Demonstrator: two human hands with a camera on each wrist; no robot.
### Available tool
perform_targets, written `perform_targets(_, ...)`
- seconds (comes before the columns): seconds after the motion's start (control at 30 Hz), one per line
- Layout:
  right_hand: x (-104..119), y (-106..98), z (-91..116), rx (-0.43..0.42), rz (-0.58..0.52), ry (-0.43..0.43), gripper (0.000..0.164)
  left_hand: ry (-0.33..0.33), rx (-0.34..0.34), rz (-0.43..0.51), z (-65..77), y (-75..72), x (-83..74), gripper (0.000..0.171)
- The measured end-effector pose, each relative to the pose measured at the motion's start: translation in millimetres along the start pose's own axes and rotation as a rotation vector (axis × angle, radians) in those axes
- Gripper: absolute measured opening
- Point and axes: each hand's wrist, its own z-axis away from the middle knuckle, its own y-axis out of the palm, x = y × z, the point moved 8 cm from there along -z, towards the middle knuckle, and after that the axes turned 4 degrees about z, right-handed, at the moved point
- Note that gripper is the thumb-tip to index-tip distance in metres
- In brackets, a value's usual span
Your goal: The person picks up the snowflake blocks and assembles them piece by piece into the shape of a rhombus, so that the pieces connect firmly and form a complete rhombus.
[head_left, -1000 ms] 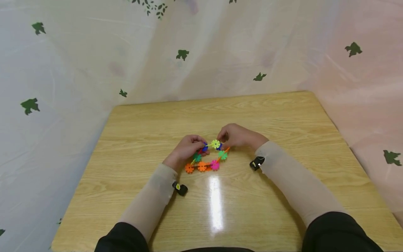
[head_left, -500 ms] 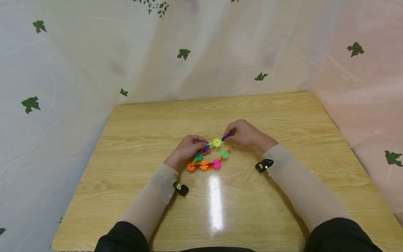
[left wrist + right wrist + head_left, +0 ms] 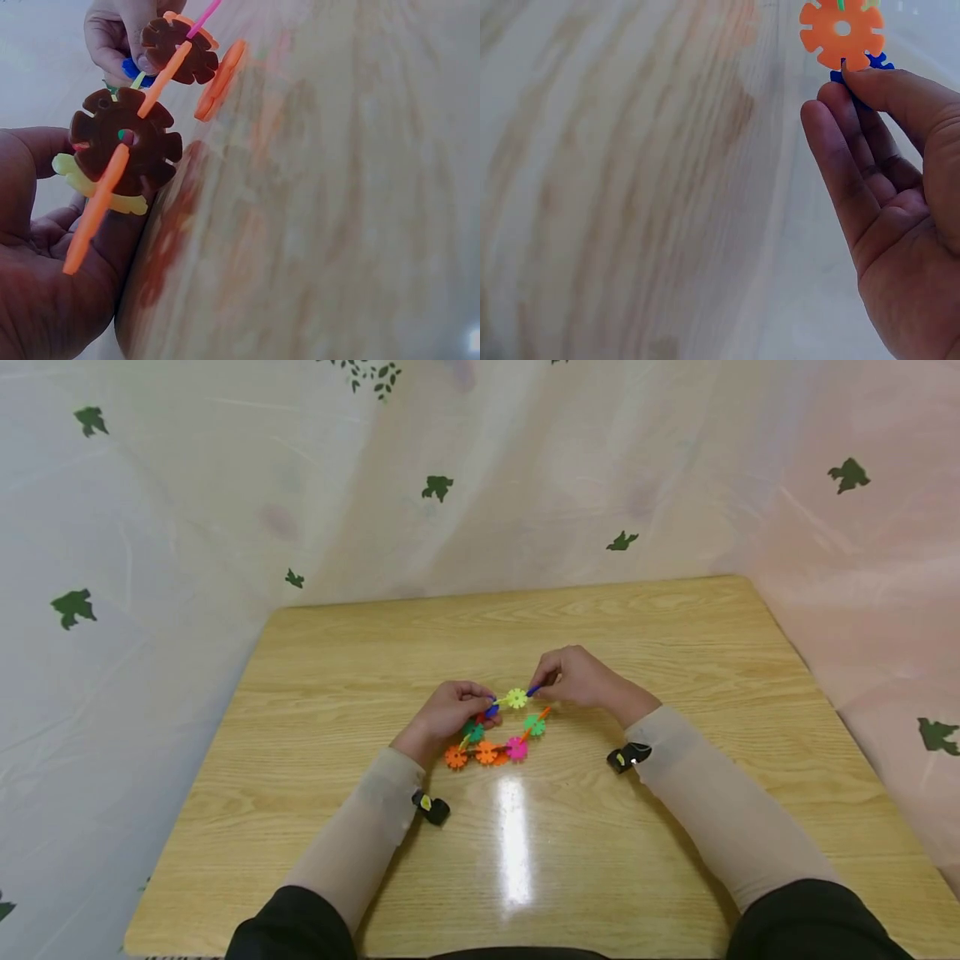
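Observation:
A chain of notched plastic snowflake discs bends into an open ring above the table between both hands. My left hand point(image 3: 450, 710) grips the chain's left side near a blue disc point(image 3: 492, 710). From there a yellow disc point(image 3: 517, 698) extends rightward. My right hand point(image 3: 577, 677) pinches another blue disc point(image 3: 533, 691) between thumb and fingers, its edge right at the yellow one. Below are a green disc point(image 3: 536, 725), a pink disc point(image 3: 517, 748) and orange discs point(image 3: 456, 757). Brown discs point(image 3: 124, 142) show in the left wrist view; an orange disc point(image 3: 842, 30) overlaps the right thumb tip.
The wooden table point(image 3: 637, 843) carries a bright light reflection in front of the chain. A pale curtain point(image 3: 525, 468) with dark green leaf shapes surrounds its back and sides. Black wrist cameras point(image 3: 431, 808) are strapped over beige sleeves.
My right hand has drawn the blue disc out to the right and away from me, turning it edge-on, and now holds it beside the yellow disc. The left hand has barely moved.

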Motion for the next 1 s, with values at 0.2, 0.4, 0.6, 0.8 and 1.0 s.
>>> perform_targets(0.2, 6.1, -0.4, 0.8, -0.027, 0.026, -0.022, 0.016, 0.01, 0.0, -0.029, 0.5, 0.0, -1.5, 0.019)
perform_targets(0.4, 10.4, 1.6, 1.1, -0.04, 0.047, -0.035, 0.013, 0.002, 0.0, -0.045, 0.2, -1.2, 0.5, 0.019)
perform_targets(0.6, 26.3, 3.8, 1.0, -0.048, 0.156, -0.111, 0.01, -0.005, -0.008, -0.03, 0.3, -2.2, 1.7, 0.018)
perform_targets(0.8, 25.6, 3.8, -1.3, -0.068, 0.158, -0.126, 0.01, -0.023, -0.013, -0.019, -0.3, -3.5, 2.4, 0.019)
perform_targets(1.0, 22.8, 6.7, -4.9, -0.035, 0.08, -0.073, 0.011, 0.061, 0.027, -0.221, -1.4, 2.7, -9.2, 0.023)
